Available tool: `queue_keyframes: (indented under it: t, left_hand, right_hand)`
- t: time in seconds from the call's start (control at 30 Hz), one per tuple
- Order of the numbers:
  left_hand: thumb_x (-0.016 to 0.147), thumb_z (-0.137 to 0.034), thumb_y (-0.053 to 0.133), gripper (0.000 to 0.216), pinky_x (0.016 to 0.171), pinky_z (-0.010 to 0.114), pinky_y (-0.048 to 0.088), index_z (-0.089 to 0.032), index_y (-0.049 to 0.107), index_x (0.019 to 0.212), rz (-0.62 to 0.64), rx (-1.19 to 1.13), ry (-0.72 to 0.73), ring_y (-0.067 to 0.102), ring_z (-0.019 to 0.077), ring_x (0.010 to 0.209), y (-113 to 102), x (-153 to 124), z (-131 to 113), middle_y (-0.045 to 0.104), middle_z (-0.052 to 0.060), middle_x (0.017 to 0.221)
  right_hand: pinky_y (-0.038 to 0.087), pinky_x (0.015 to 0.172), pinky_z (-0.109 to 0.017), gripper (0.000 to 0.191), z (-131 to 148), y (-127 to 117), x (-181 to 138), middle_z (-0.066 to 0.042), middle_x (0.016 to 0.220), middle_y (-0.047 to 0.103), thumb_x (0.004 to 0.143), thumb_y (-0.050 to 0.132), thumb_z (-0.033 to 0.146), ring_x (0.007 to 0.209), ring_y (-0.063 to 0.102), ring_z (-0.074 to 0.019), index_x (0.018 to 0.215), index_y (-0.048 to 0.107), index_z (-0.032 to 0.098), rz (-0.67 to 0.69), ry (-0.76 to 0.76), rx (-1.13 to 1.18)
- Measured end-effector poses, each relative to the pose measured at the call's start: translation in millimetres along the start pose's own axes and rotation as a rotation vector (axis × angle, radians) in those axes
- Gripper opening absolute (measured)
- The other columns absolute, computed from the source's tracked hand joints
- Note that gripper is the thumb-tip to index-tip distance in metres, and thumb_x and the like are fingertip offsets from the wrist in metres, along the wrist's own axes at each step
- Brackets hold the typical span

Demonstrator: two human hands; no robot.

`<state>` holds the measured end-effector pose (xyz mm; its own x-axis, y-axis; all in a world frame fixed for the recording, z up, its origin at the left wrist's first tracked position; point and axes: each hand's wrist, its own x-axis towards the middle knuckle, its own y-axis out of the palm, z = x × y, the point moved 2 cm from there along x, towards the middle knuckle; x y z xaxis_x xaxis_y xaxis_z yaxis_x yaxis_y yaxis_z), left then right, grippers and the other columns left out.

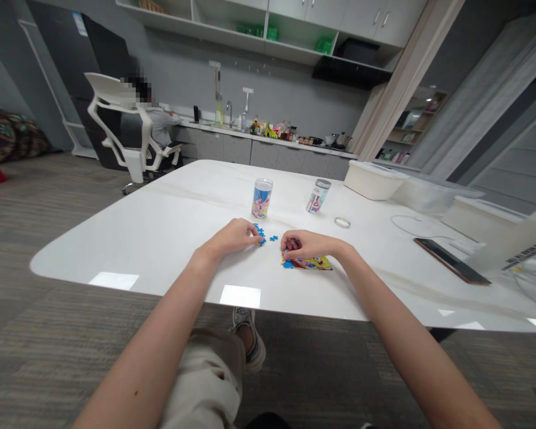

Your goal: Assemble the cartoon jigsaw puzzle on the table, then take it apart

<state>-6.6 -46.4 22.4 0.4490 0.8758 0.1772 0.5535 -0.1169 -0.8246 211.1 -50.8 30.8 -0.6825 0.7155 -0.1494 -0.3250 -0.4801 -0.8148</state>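
Both my arms reach over a white table (161, 232). My left hand (234, 235) rests with fingers curled, its fingertips pinched on loose blue puzzle pieces (261, 233). A single blue piece (274, 238) lies between the hands. My right hand (306, 244) has fingers bent and pinched on a small piece, just above a partly joined colourful puzzle (308, 263) that lies flat on the table.
Two small cylindrical tubs (262, 198) (317, 195) stand behind the pieces, with a round lid (342, 222) nearby. A phone (451, 260), white boxes (373, 179) and papers lie at the right. A person sits in a white chair (120, 128) by the kitchen counter.
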Motion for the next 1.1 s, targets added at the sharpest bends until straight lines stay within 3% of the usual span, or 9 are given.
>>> queue_keyframes:
  t: [0.13,0.37,0.8,0.97,1.1]
  left_hand:
    - [0.079,-0.035,0.062,0.026,0.062,0.025,0.039,-0.016,0.077,0.087,-0.029,0.03,-0.021,0.058,0.0157,0.066,-4,-1,7,0.072,0.005,0.075]
    - [0.084,-0.035,0.057,0.026,0.065,0.027,0.039,-0.02,0.078,0.089,-0.019,0.166,0.082,0.062,0.0174,0.07,0,-6,4,0.075,0.006,0.083]
    - [0.079,-0.033,0.062,0.022,0.059,0.026,0.035,-0.021,0.079,0.086,-0.017,0.116,0.139,0.05,0.0128,0.057,-2,-11,-6,0.067,0.001,0.061]
    - [0.076,-0.032,0.064,0.022,0.058,0.026,0.034,-0.017,0.08,0.083,0.023,0.092,0.134,0.047,0.0122,0.054,-3,-13,-9,0.066,0.002,0.058]
    - [0.076,-0.031,0.063,0.023,0.058,0.026,0.034,-0.018,0.08,0.085,0.005,0.068,0.129,0.047,0.0121,0.054,-3,-12,-9,0.068,0.002,0.06]
  right_hand:
    - [0.041,0.059,-0.025,0.029,-2,1,1,-0.001,0.072,0.06,0.074,0.071,0.039,0.065,0.053,-0.0135,0.088,0.06,0.016,-0.003,0.032,0.032]
    - [0.039,0.057,-0.025,0.032,-3,1,2,0.001,0.066,0.059,0.07,0.074,0.042,0.061,0.053,-0.0131,0.083,0.058,0.018,0.008,0.042,0.074]
    - [0.038,0.053,-0.025,0.028,3,-1,-1,0.003,0.06,0.056,0.078,0.065,0.043,0.05,0.047,-0.01,0.078,0.055,0.017,0.0,0.032,0.185]
    - [0.042,0.057,-0.025,0.027,5,-4,-1,-0.001,0.069,0.063,0.075,0.068,0.041,0.06,0.054,-0.0127,0.078,0.059,0.016,-0.066,0.008,0.163]
    - [0.047,0.067,-0.027,0.029,6,-6,-1,-0.004,0.08,0.068,0.076,0.068,0.038,0.072,0.06,-0.0156,0.092,0.067,0.015,-0.091,-0.022,0.153]
